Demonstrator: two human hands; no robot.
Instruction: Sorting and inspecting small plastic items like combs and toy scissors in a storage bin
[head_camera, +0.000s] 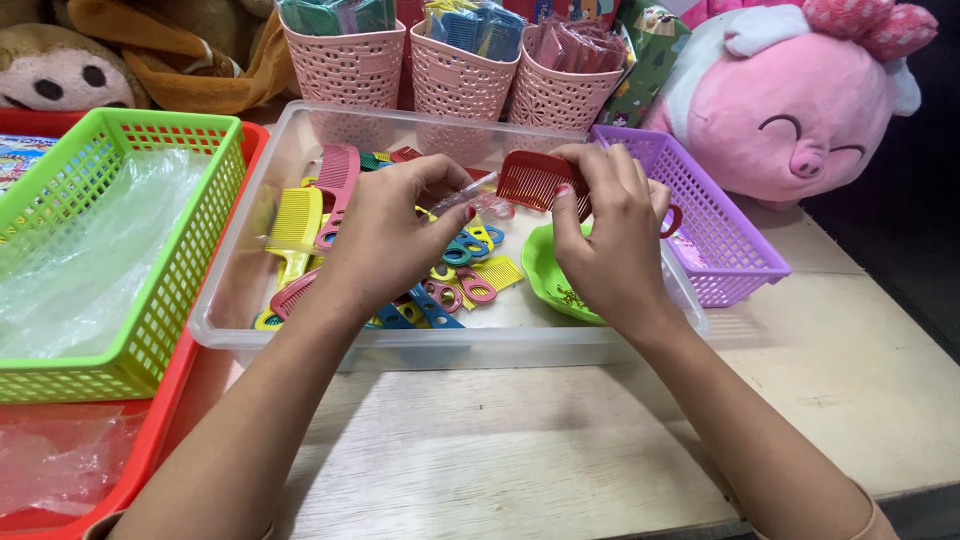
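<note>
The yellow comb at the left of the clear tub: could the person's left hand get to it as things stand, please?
Probably yes. The yellow comb lies uncovered in the open clear tub, just left of the left hand, with nothing between them. That hand's fingertips, though, are pinching a clear wrapper by the red comb, so they would need freeing first.

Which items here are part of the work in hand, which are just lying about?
In hand:
- red comb, held by right hand and left hand
- clear bin of combs and toy scissors

Lying about:
- green basket
- purple basket
- pink plush pig
- three pink cups
- green dish
</note>
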